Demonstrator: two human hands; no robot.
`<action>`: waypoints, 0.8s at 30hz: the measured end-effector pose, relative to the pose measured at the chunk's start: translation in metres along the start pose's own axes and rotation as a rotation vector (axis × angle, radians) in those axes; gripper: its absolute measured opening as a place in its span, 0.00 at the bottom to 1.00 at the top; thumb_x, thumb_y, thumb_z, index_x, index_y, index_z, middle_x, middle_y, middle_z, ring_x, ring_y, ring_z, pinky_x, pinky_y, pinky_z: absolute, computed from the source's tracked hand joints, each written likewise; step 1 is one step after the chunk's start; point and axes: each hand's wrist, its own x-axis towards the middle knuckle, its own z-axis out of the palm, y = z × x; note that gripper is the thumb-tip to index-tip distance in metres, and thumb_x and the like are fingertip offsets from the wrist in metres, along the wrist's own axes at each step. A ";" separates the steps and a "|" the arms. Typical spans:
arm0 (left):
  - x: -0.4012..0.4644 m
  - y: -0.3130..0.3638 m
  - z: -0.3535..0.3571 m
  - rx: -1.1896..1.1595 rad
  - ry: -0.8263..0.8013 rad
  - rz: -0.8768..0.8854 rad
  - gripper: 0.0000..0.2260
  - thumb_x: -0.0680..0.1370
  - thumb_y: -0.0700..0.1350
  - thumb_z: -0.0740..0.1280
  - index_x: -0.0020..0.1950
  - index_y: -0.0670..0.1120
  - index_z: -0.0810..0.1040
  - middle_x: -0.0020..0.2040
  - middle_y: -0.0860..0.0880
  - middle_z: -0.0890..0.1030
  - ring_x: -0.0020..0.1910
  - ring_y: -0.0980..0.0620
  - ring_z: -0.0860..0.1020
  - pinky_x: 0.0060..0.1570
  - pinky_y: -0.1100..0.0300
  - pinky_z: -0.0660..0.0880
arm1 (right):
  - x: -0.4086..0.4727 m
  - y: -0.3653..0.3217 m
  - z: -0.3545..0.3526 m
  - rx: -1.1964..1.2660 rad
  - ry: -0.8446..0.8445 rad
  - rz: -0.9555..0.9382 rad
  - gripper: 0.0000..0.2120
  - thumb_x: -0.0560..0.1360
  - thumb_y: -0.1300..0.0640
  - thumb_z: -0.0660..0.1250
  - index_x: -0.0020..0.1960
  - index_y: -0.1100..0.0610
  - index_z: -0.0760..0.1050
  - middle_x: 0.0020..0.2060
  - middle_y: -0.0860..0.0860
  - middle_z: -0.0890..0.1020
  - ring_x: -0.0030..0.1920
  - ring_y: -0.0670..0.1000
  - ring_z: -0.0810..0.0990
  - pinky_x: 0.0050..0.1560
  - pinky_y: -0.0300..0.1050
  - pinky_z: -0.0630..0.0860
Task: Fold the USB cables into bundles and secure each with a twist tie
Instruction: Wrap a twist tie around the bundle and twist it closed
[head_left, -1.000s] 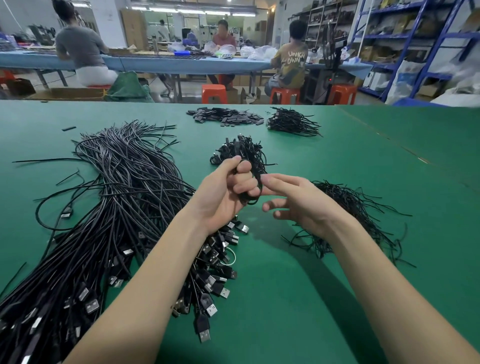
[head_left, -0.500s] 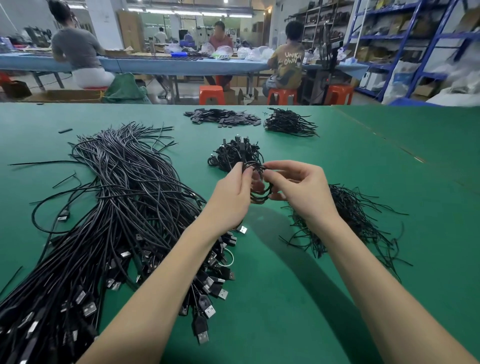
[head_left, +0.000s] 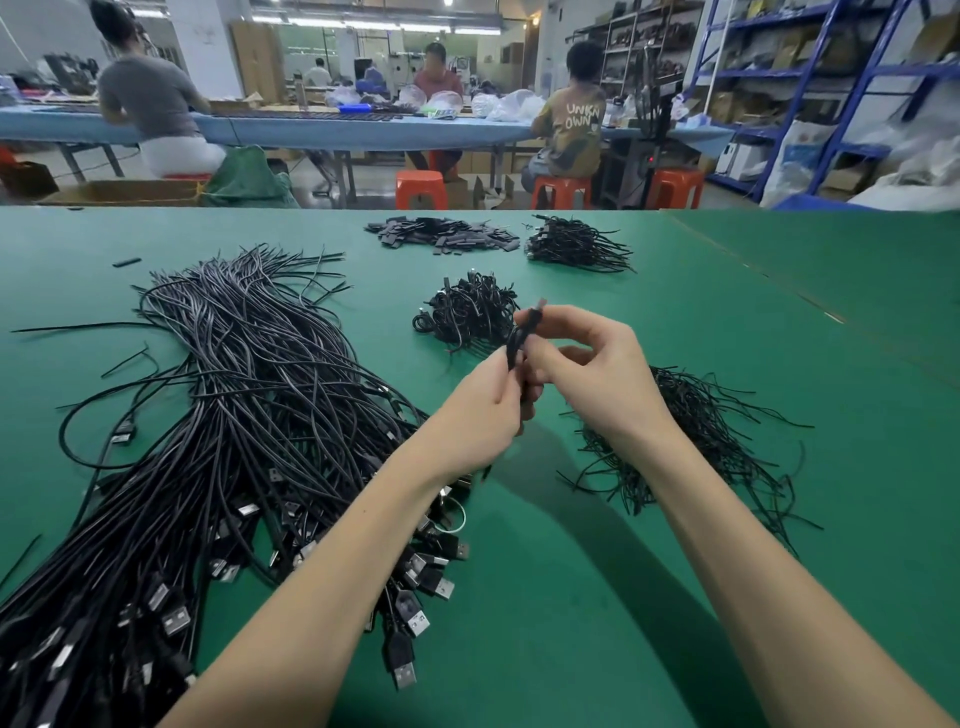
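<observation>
Both hands hold one folded black USB cable bundle (head_left: 522, 340) above the green table (head_left: 597, 597). My left hand (head_left: 480, 410) grips its lower end. My right hand (head_left: 592, 371) pinches its upper part between thumb and fingers. Whether a twist tie is on it is hidden by the fingers. A large heap of loose black USB cables (head_left: 218, 441) lies to the left, plugs toward me. A pile of black twist ties (head_left: 696, 447) lies under my right forearm. Bundled cables (head_left: 467, 314) are heaped just beyond my hands.
Farther back lie a pile of small flat black pieces (head_left: 441, 236) and another bunch of black wires (head_left: 574, 244). Beyond the table edge, people sit on orange stools (head_left: 421, 188) at a blue bench; blue shelving (head_left: 810, 78) stands at the right.
The cable went from a loose loop in my left fist to a narrow upright bundle pinched by both hands. My right hand rose and closed on it.
</observation>
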 end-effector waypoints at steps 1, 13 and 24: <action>0.000 0.000 -0.001 -0.013 -0.015 -0.016 0.15 0.85 0.40 0.49 0.62 0.46 0.74 0.38 0.54 0.70 0.35 0.56 0.68 0.32 0.65 0.65 | -0.001 -0.002 -0.001 0.001 -0.042 0.004 0.10 0.76 0.57 0.74 0.56 0.49 0.84 0.46 0.47 0.87 0.34 0.48 0.84 0.44 0.40 0.80; -0.004 0.003 0.016 -0.203 0.037 -0.130 0.03 0.86 0.47 0.52 0.54 0.50 0.63 0.37 0.51 0.72 0.29 0.57 0.66 0.28 0.68 0.64 | 0.006 0.020 -0.016 -0.034 0.148 0.167 0.15 0.70 0.46 0.79 0.31 0.54 0.81 0.23 0.49 0.77 0.24 0.47 0.71 0.29 0.38 0.69; 0.005 -0.004 -0.005 -0.903 0.342 -0.277 0.07 0.86 0.37 0.52 0.48 0.45 0.62 0.34 0.48 0.70 0.29 0.54 0.63 0.24 0.65 0.61 | 0.002 0.012 -0.050 -0.993 -0.761 0.474 0.07 0.63 0.48 0.82 0.38 0.47 0.86 0.35 0.45 0.87 0.33 0.44 0.84 0.38 0.39 0.83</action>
